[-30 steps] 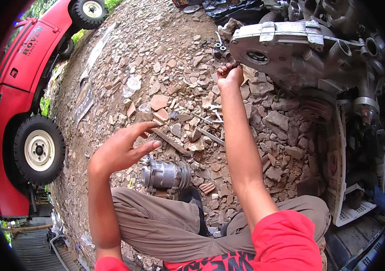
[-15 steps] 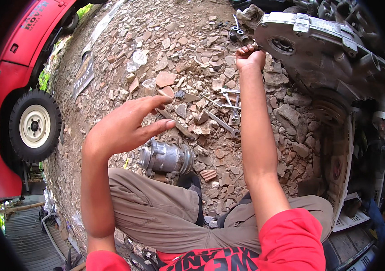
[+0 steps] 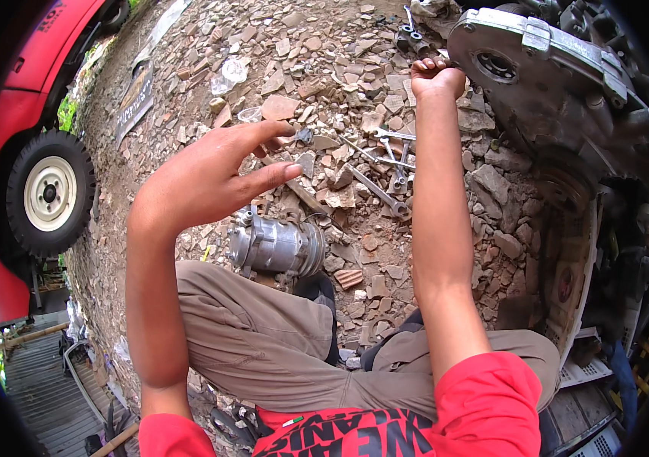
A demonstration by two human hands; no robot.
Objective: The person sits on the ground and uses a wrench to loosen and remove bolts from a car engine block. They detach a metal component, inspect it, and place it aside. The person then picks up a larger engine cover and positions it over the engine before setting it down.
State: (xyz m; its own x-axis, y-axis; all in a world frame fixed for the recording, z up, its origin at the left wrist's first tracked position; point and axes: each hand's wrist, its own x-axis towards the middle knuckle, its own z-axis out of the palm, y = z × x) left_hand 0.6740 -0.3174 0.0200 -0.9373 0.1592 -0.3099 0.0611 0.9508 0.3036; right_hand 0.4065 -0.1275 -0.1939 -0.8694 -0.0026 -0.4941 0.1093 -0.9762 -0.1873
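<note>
My left hand (image 3: pixel 222 169) hovers above the rubble, thumb and fingers apart, with nothing between them. Just below it lies a silver compressor (image 3: pixel 270 245) with a grooved pulley, in front of my knees. My right arm stretches forward, and my right hand (image 3: pixel 437 78) is closed with its fingers curled; whatever they may hold is hidden. That hand is beside the grey metal casing of an engine (image 3: pixel 541 84), close to a round opening (image 3: pixel 496 66). Several spanners (image 3: pixel 380 190) lie on the ground left of my right forearm. Beyond my right hand is a small dark metal part (image 3: pixel 411 39).
Broken tile and stone (image 3: pixel 302 76) cover the ground. A red vehicle (image 3: pixel 16 152) with a cream-rimmed wheel (image 3: pixel 51 193) stands at the left. On the right, a white plastic crate (image 3: pixel 580 278) is below the engine. Clear plastic (image 3: pixel 231 74) lies at the far left.
The view has shifted a little. My right hand stays closed by the engine casing, and my left hand remains open above the compressor, its fingers slightly more curled.
</note>
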